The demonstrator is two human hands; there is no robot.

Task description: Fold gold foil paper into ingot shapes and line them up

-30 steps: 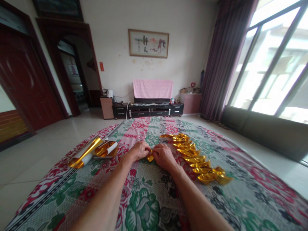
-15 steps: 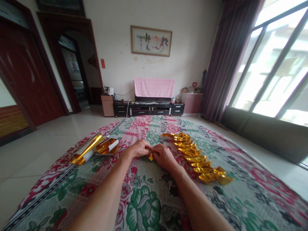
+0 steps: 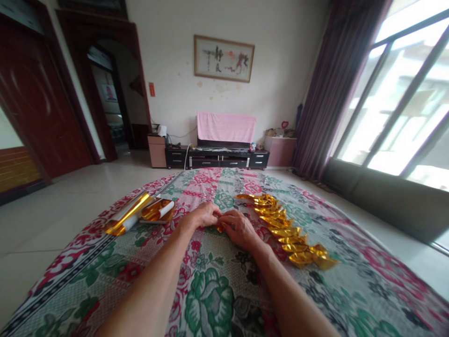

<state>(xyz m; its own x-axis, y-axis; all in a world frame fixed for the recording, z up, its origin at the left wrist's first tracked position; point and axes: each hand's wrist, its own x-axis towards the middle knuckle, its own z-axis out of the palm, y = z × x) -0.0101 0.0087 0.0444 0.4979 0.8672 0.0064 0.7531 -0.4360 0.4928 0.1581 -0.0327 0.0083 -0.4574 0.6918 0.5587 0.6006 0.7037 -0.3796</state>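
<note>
Both hands meet at the middle of the table over a small piece of gold foil paper (image 3: 220, 228). My left hand (image 3: 206, 215) pinches it from the left, fingertips closed. From the right, my right hand (image 3: 238, 226) has its fingers bent onto the same piece, hiding most of it. Right of my hands runs a slanting row of folded gold foil ingots (image 3: 277, 220), laid close against one another. To the left lie a curled roll of gold foil paper (image 3: 131, 216) and a stack of gold foil sheets (image 3: 164, 211) with a white curled edge.
A flowered cloth (image 3: 210, 304) covers the round table. Beyond it stand a low black TV cabinet (image 3: 217, 158) and a television under a pink cloth (image 3: 226, 126). A dark curtain (image 3: 319, 93) hangs beside the window at right.
My right hand's fingers have shifted slightly left over the foil piece, covering more of it. The view has tilted a little; the ingot row and foil sheets lie as before.
</note>
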